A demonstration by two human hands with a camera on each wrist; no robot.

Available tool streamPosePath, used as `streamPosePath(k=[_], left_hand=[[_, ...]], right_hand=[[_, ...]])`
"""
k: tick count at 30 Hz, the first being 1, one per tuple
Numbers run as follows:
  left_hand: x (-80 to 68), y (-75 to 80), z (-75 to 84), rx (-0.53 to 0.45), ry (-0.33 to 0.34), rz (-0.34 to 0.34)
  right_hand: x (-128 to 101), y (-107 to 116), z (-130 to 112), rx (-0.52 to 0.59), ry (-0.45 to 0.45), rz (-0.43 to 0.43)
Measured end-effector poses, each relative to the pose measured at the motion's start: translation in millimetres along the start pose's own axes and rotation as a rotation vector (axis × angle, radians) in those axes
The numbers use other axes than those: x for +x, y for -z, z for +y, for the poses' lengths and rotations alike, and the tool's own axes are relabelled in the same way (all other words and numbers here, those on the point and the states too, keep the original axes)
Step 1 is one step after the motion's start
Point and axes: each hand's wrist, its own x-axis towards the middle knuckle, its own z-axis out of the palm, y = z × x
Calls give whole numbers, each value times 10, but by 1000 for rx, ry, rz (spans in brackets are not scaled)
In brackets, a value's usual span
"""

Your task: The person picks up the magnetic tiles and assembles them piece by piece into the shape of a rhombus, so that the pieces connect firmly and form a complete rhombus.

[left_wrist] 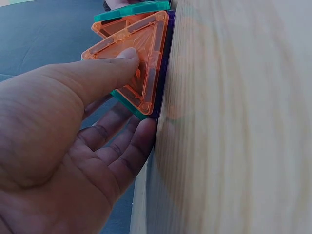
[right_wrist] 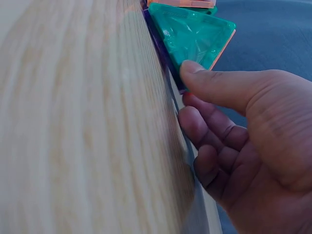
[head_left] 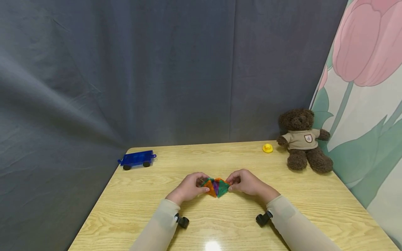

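Observation:
Two small pyramids of translucent triangular magnetic tiles stand side by side on the table, their inner edges close together in the head view. My left hand (head_left: pixel 190 187) holds the left one, thumb pressed on its orange triangle tile (left_wrist: pixel 147 46) and fingers around behind. On the right pyramid, the thumb of my right hand (head_left: pixel 246 182) lies against a green triangle tile (right_wrist: pixel 192 36), with the fingers curled at its far side. Purple tiles (left_wrist: pixel 165 68) form the bottom, flat at the tabletop. The hands hide the pyramids' outer sides in the head view.
A blue wheeled toy wagon base (head_left: pixel 137 159) sits at the table's back left corner. Toward the back right are a yellow rubber duck (head_left: pixel 267 148) and a brown teddy bear (head_left: pixel 303 141) in a beige shirt. Behind the wooden table (head_left: pixel 125 216) hangs a dark curtain (head_left: pixel 176 76).

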Motion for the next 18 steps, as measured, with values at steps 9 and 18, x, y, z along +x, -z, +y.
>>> streamPosePath(k=[9,18], left_hand=[[3,-16,7,-26,3,2],[-2,-13,26,-22,20,6]], right_hand=[[6,10,5,48,66,31],[16,-1,6,65,68,33]])
